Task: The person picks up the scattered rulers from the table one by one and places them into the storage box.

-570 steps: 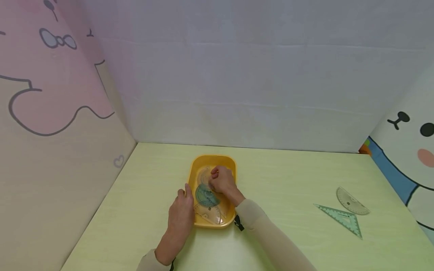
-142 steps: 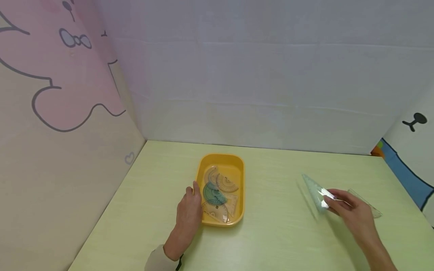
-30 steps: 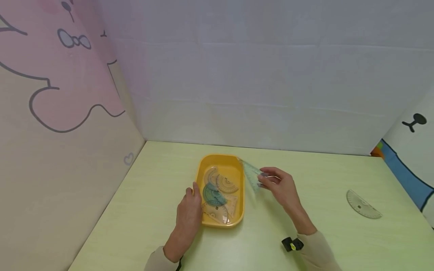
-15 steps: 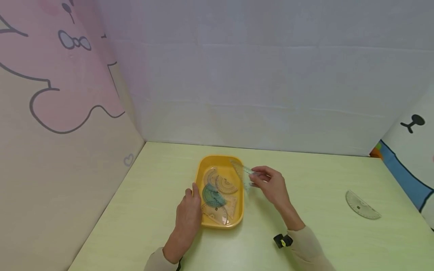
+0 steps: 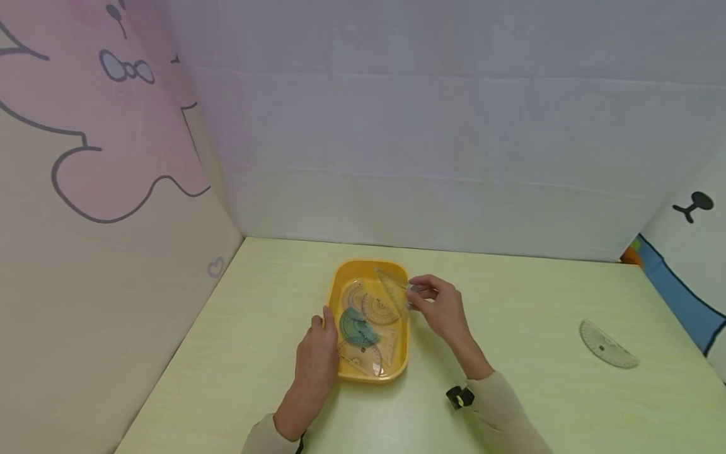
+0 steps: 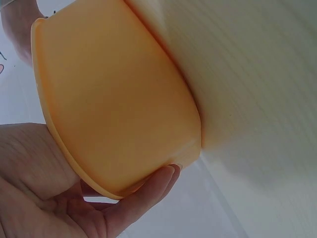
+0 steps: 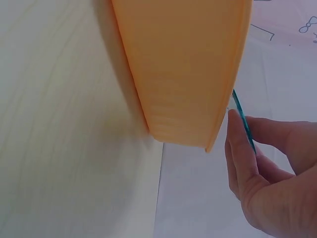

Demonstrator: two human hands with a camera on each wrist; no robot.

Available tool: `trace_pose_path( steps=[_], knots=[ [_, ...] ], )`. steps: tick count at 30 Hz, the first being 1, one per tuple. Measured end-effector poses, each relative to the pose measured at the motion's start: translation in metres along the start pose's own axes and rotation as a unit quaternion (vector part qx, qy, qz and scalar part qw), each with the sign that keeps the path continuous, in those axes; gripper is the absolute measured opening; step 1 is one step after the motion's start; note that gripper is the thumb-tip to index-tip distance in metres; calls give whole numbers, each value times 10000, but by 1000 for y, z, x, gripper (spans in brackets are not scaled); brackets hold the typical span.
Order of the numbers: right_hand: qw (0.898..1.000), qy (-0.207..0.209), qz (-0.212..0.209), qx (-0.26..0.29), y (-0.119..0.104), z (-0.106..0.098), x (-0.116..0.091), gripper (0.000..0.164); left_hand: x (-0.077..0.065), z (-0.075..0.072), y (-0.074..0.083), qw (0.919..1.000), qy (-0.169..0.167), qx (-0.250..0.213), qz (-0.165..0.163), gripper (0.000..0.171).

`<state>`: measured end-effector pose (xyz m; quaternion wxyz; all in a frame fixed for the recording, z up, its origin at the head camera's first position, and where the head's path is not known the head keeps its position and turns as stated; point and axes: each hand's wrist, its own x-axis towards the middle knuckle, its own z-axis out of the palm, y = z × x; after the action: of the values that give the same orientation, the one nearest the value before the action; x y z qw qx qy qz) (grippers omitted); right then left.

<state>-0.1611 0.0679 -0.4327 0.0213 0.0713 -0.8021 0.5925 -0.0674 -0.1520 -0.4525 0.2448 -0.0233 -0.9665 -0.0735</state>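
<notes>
My left hand (image 5: 317,356) holds the left side of a yellow plastic tray (image 5: 401,359); in the left wrist view its fingers (image 6: 148,191) press the outer wall (image 6: 119,99) near a corner, with part of the hand over the rim. My right hand (image 5: 442,309) pinches a clear green set square (image 5: 391,287) by one side, and the set square reaches over the tray's right rim, tilted. The right wrist view shows it edge-on as a thin green line (image 7: 241,111) between thumb and fingers. Inside the tray lie a teal protractor (image 5: 354,328) and several clear drawing pieces (image 5: 380,309), some overlapping.
A clear protractor (image 5: 608,345) lies on the right of the pale green table (image 5: 499,284). A white wall sheet (image 5: 425,157) rises behind the table, with printed panels at both sides.
Earlier the set square lay beside the protractor on the right. My right hand lifted it and carried it left, in the last second from the tray's edge to above its inside. My left hand stays put.
</notes>
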Motion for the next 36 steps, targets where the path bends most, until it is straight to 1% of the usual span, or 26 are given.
trace_pose_path(
  steps=[5,11,15,19,23,27,30,36],
  knots=[
    [9998,-67,-169,-119,-2,7,2,22,0,0,0,10000,68,26,26,55],
    [9967,-47,-414,-692,-5,16,5,21,0,0,-1,9998,179,54,83,55],
    [9939,-97,-520,-968,-8,23,6,20,0,0,-1,9998,145,76,64,54],
    [9920,-160,-614,-1089,-11,28,7,19,0,0,0,9999,96,75,39,53],
    [9896,-215,-701,-1237,-12,32,8,19,1,0,-1,9999,117,55,61,53],
    [9862,-334,-794,-1411,-11,36,9,19,1,0,-1,9999,142,28,70,54],
    [9835,-415,-883,-1520,-11,39,10,19,1,0,-1,10000,83,-9,40,55],
    [9742,-528,-1111,-1892,-12,43,10,19,1,-2,0,10000,-29,-41,-17,55]
  ],
)
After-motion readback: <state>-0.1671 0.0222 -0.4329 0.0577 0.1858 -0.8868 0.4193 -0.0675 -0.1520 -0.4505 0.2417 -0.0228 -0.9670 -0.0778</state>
